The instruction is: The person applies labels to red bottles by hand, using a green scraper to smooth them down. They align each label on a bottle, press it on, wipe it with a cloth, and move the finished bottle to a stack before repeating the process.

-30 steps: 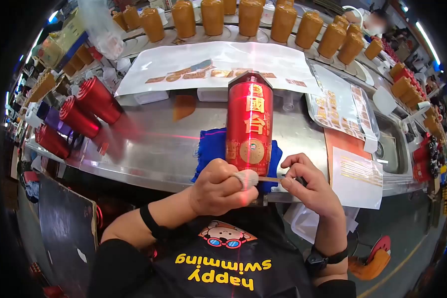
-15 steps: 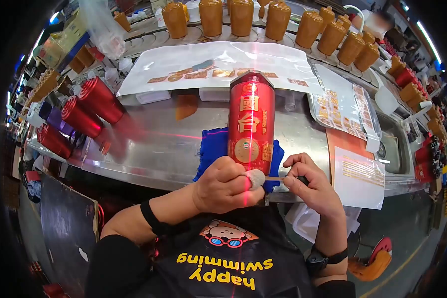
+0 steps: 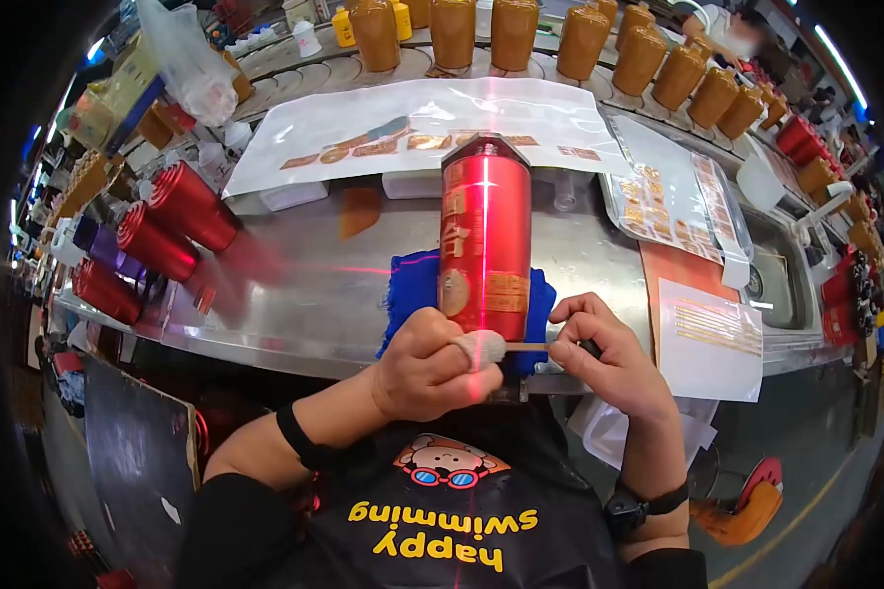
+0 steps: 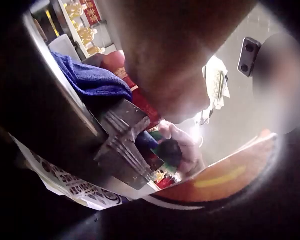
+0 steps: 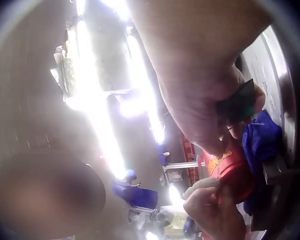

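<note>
A shiny red bottle (image 3: 506,236) with gold lettering and gold decals stands over a blue cloth (image 3: 408,299) at the bench's front edge. My left hand (image 3: 424,371), fingers curled and a whitish wrap (image 3: 484,348) on one digit, is at the bottle's near end. A thin gold decal strip (image 3: 527,347) spans from the left fingertips to my right hand (image 3: 614,365). Thumb and forefinger of the right hand pinch the strip's free end. Tucked within that right hand is a flat dark green piece (image 5: 237,103). The left fingers partly hide the bottle's near rim.
Several red bottles (image 3: 194,206) stand at left. Behind lies a white sheet (image 3: 265,147) with gold decals; brown bottles (image 3: 585,44) line a curved conveyor. At right are a decal tray (image 3: 614,211), a white sheet of gold strips (image 3: 712,378) and a sink (image 3: 781,285).
The red bottle has turned, its gold lettering shifting from the front to its left side. Both hands keep hold of the strip. The brown bottles have moved right along the conveyor.
</note>
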{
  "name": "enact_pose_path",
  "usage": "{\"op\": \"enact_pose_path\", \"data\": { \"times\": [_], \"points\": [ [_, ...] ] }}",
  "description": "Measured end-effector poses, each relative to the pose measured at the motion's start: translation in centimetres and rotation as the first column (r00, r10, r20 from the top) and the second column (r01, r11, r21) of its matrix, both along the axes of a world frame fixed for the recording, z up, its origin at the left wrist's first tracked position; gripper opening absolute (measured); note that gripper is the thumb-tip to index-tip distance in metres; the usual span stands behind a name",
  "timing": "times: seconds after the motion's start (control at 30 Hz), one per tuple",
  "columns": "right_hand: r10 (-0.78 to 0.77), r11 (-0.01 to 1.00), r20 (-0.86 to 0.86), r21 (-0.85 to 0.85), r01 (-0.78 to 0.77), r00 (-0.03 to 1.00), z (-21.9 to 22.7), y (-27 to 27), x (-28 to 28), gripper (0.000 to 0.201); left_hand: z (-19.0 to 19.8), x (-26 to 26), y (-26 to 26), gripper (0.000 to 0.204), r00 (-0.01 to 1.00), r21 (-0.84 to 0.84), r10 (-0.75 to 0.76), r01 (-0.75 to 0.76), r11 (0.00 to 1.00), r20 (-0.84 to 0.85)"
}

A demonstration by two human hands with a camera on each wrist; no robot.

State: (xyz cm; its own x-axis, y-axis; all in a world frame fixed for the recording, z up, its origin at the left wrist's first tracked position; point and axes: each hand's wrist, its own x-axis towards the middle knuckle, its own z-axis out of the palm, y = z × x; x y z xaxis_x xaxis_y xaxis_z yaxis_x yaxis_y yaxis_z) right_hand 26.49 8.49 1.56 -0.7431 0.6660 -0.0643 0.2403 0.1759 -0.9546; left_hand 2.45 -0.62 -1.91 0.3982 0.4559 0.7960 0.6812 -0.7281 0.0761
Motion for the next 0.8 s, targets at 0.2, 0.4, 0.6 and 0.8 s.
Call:
{"op": "enact_pose_path", "data": {
  "times": [0.2, 0.4, 0.6, 0.8],
  "points": [
    [0.023, 0.998, -0.01, 0.062, -0.023, 1.0, -0.6, 0.2, 0.0, 0.018, 1.3, 0.1, -0.1, 0.025, 0.995, -0.019, 0.005, -0.007, 1.0, -0.101],
    [0.016, 0.999, -0.008, 0.045, -0.015, 1.0, -0.4, 0.1, -0.1, 0.018, 1.3, 0.1, 0.3, 0.025, 0.997, -0.009, -0.015, 0.014, 1.0, -0.072],
    [0.026, 1.0, 0.009, -0.007, -0.026, 1.0, -0.2, 0.1, -0.2, 0.018, 0.3, 0.1, -0.1, 0.025, 1.0, 0.003, 0.005, -0.005, 1.0, 0.002],
    [0.017, 1.0, -0.038, -0.003, -0.017, 0.999, -0.6, 0.0, -0.4, 0.018, 0.8, 0.0, 0.5, 0.027, 0.998, 0.006, -0.028, 0.028, 1.0, -0.051]
  ]
}}
